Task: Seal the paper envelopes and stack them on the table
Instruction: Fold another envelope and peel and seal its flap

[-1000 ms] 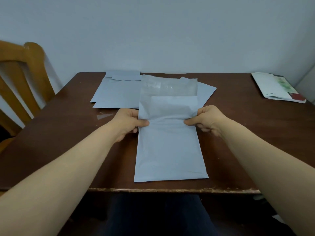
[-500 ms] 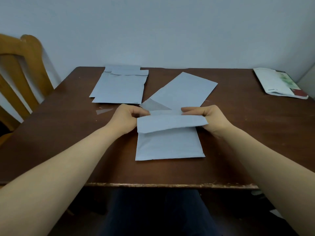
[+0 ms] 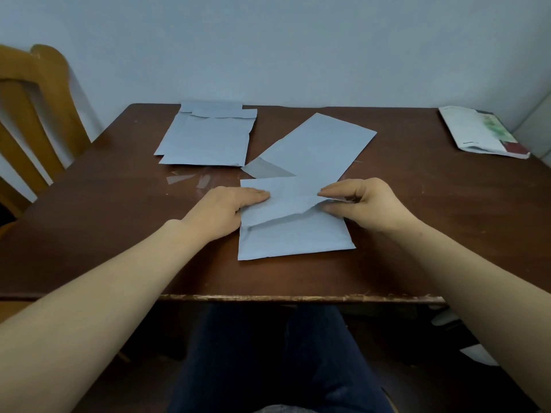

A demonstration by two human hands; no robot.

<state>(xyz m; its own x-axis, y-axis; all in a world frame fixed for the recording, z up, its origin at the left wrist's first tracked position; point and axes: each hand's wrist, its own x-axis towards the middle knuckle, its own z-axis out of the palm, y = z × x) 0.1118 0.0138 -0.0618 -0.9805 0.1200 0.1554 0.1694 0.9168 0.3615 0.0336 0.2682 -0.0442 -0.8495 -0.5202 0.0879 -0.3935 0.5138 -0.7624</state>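
Envelope (image 3: 293, 239) under flat left hand (image 3: 226, 208)

Left edge cut off wooden chair (image 3: 32, 114). Near end of angled envelope (image 3: 322, 144) lay hidden under front envelope (image 3: 292, 236). In stack, lower envelope (image 3: 208, 105) showed only edges. Text on printed booklet (image 3: 477, 129) was too small to read.

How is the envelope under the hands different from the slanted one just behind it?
The near envelope lies straight with the table edge; the slanted envelope lies at an angle. The near envelope's flap is folded over but lifted; the slanted envelope lies flat. The left hand presses the near envelope and the right hand pinches its flap; no hand holds the slanted envelope. Both are pale blue-grey paper on the brown table.
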